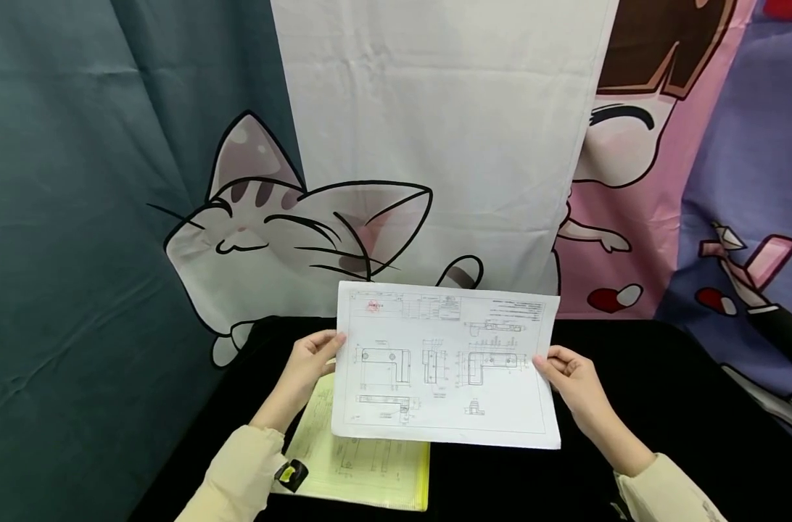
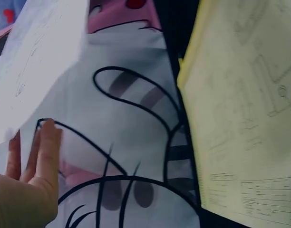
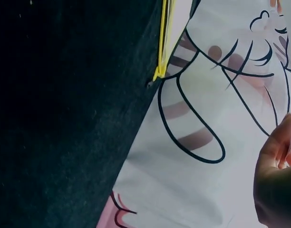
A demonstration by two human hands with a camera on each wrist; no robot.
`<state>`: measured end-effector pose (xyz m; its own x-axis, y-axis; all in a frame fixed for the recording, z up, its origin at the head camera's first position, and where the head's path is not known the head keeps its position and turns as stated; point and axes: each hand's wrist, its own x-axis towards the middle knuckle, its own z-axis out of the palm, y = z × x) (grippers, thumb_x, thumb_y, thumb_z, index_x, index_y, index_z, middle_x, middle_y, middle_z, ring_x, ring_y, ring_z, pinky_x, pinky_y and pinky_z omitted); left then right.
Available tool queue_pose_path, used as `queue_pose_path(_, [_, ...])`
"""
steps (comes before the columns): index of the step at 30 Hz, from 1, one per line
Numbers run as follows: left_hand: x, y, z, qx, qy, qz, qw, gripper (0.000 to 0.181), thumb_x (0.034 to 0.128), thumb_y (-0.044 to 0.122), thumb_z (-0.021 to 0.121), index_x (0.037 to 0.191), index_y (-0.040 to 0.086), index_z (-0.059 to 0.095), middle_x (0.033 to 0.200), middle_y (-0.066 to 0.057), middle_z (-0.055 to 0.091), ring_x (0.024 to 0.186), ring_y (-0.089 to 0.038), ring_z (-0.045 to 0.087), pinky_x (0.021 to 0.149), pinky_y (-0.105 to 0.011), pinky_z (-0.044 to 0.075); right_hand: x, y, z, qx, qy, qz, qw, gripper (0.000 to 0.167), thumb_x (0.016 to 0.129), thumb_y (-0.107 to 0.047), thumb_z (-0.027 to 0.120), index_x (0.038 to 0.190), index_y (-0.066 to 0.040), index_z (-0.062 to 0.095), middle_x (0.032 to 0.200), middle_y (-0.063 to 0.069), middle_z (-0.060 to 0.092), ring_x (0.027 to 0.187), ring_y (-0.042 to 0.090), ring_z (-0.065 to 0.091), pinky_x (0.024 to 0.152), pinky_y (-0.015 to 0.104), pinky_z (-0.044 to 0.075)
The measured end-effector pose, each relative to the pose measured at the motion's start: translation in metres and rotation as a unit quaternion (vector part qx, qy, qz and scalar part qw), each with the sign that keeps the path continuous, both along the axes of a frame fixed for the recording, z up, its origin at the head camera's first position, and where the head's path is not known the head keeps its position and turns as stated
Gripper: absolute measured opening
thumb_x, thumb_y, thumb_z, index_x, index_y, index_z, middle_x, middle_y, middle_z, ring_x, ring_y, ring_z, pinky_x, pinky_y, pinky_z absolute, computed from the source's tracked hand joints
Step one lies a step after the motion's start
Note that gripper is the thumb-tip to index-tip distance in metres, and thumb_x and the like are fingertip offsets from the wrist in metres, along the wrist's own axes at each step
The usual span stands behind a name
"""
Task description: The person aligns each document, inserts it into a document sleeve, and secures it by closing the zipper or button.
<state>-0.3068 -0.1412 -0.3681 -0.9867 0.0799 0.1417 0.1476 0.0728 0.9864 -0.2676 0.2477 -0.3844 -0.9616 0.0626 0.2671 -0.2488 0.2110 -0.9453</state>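
A white sheet of paper printed with a technical drawing is held up in front of me, spread between both hands. At its left edge my left hand pinches it between thumb and fingers. My right hand grips the opposite edge, thumb on the printed face. Below and behind the sheet lies a yellow zip file pouch with drawings showing through it; the sheet hides its upper right part. In the left wrist view the paper rises above the fingers of the left hand. The right hand shows at the right wrist view's edge.
A black cloth covers the table under the pouch. Behind it hangs a curtain printed with a cartoon cat and figures. A black band with a yellow-green mark sits on the left wrist.
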Motion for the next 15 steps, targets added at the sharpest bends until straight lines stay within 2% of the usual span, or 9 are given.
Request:
queue_pose_path(2, [0.003,-0.004,0.004,0.016,0.002,-0.004,0.9999,0.040,0.0962,0.025,0.055,0.122,-0.006,0.054,0.095,0.005,0.067,0.090,-0.008,0.065,0.077,-0.026,0.056,0.000,-0.002,-0.002,-0.030,-0.012,0.001,0.9995,0.008,0.094,-0.016,0.058,0.095,-0.009,0.062,0.076,-0.017,0.069,0.066,0.001,0.061,0.059,0.018,0.051])
queue_pose_path(4, [0.006,-0.006,0.008,0.039,0.009,-0.020,0.9990,0.041,0.0986,0.025,0.050,0.128,-0.004,0.050,0.100,0.009,0.065,0.094,-0.006,0.064,0.077,-0.025,0.055,0.001,-0.006,-0.003,-0.072,-0.018,-0.006,0.9973,0.006,0.094,-0.017,0.058,0.091,-0.018,0.064,0.076,-0.017,0.069,0.067,0.000,0.062,0.059,0.017,0.051])
queue_pose_path(7, [0.012,-0.002,0.012,0.082,0.045,-0.038,0.9949,0.049,0.1000,0.029,0.046,0.134,-0.006,0.043,0.103,0.012,0.064,0.094,-0.004,0.063,0.075,-0.021,0.054,0.003,-0.014,-0.005,-0.167,-0.003,-0.021,0.9857,0.014,0.093,-0.013,0.058,0.083,-0.022,0.062,0.072,-0.015,0.069,0.062,-0.002,0.060,0.055,0.015,0.049])
queue_pose_path(9, [0.017,0.007,0.014,0.108,0.089,-0.044,0.9892,0.058,0.0982,0.034,0.048,0.134,-0.011,0.038,0.103,0.014,0.064,0.091,-0.002,0.063,0.074,-0.019,0.053,0.007,-0.021,-0.007,-0.236,0.017,-0.020,0.9714,0.017,0.093,-0.009,0.057,0.080,-0.018,0.061,0.071,-0.012,0.070,0.061,-0.001,0.059,0.054,0.015,0.048])
queue_pose_path(11, [0.022,0.019,0.015,0.127,0.127,-0.031,0.9832,0.054,0.0959,0.030,0.055,0.130,-0.011,0.043,0.098,0.014,0.066,0.085,-0.002,0.063,0.072,-0.018,0.053,0.012,-0.029,-0.007,-0.299,0.033,-0.014,0.9536,0.019,0.093,-0.004,0.056,0.077,-0.014,0.057,0.072,-0.009,0.070,0.061,0.000,0.060,0.054,0.015,0.049])
queue_pose_path(13, [0.025,0.031,0.019,0.170,0.131,-0.008,0.9767,0.040,0.0937,0.021,0.059,0.122,-0.006,0.052,0.095,0.013,0.067,0.082,-0.003,0.064,0.072,-0.017,0.054,0.017,-0.037,-0.006,-0.349,0.038,-0.012,0.9361,0.019,0.093,-0.002,0.055,0.075,-0.011,0.055,0.074,-0.006,0.070,0.062,0.001,0.061,0.054,0.015,0.049])
queue_pose_path(15, [0.029,0.042,0.025,0.224,0.124,0.012,0.9665,0.021,0.0919,0.013,0.061,0.112,0.006,0.060,0.093,0.010,0.068,0.082,-0.004,0.066,0.074,-0.019,0.055,0.022,-0.044,-0.005,-0.388,0.035,-0.017,0.9207,0.018,0.092,-0.002,0.055,0.076,-0.009,0.055,0.078,-0.004,0.071,0.065,0.003,0.064,0.054,0.016,0.051])
